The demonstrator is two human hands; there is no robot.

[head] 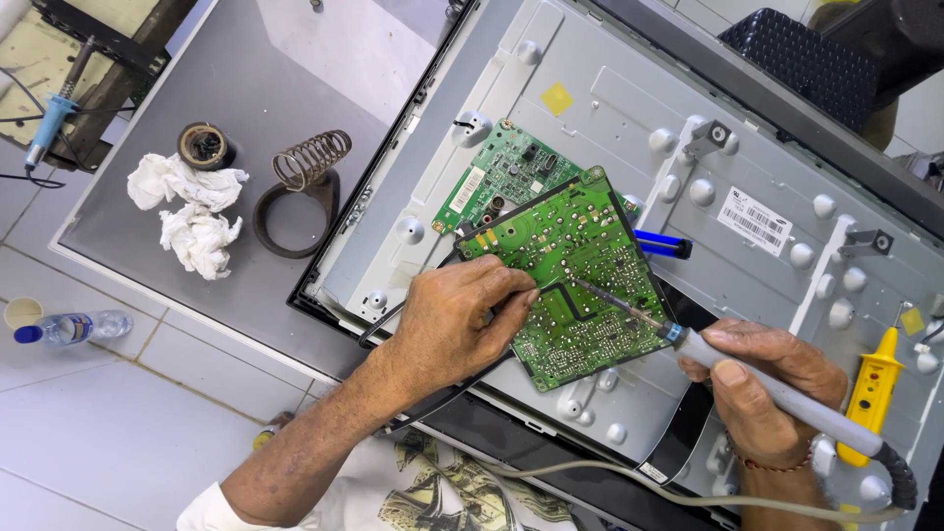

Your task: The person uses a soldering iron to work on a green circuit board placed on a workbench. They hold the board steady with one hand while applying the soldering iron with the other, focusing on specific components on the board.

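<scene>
A large green circuit board (575, 270) lies solder-side up on the grey metal back panel (629, 108) of a flat screen. My left hand (452, 320) rests on the board's left edge, fingers pinched together at a spot near its middle; whether it holds solder wire is too small to tell. My right hand (762, 398) grips a grey soldering iron (777, 393), whose thin tip reaches left to the board close to my left fingertips. A smaller green board (501, 177) sits partly under the large one.
A coiled iron stand (305, 182), a round tin (206, 146) and crumpled tissues (192, 211) lie on the grey table at left. A yellow tester (870, 393) rests at right, a blue tool (661, 243) behind the board. A bottle (69, 327) stands on the tiled floor.
</scene>
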